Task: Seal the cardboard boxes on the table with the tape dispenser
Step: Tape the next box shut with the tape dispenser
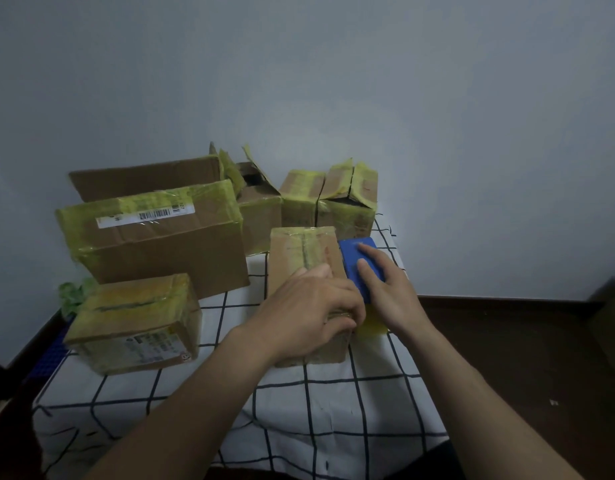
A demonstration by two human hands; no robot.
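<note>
Blue tape dispenser (350, 259) sits at centre right, touching the right side of the centre box (299, 251), its long axis running away from you. Your right hand (385, 292), the nearer one, lays its fingers along the dispenser. The thumb is hidden, so whether it is grasping is unclear. Your left hand (309, 313) curls over that box's near edge. On the counter (333, 410) I count one dispenser and six boxes, with the largest box (153, 244) at left.

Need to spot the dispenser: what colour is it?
The tape dispenser is blue; head view shows it.
</note>
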